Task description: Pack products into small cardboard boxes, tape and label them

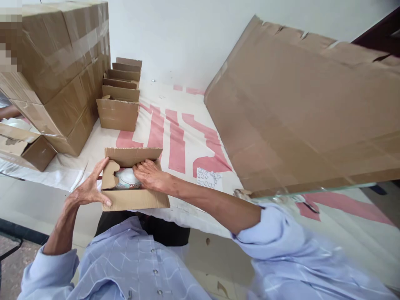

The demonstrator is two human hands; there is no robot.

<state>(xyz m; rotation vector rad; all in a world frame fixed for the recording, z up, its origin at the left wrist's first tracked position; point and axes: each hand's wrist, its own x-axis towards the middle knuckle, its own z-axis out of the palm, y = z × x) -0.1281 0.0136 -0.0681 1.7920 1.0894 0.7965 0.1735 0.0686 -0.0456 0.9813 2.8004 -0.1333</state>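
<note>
A small brown cardboard box (136, 200) with its lid raised sits at the table's front edge, close to my body. Inside it lies a white rounded item (128, 177) with coloured print along its lower side; I cannot make out its kind. My left hand (89, 189) grips the box's left end, thumb on the front wall and fingers at the back corner. Over the right part of the opening is my right hand (150, 175), its fingers bent together and pressed down into the box beside the white item. Its fingertips are partly hidden.
Several open small boxes (117, 114) stand in a row behind. Large taped cartons (62, 62) are stacked at the left, with another open box (28, 146) and part of a person's arm (9, 111) beside them. A big cardboard sheet (300, 108) leans at the right.
</note>
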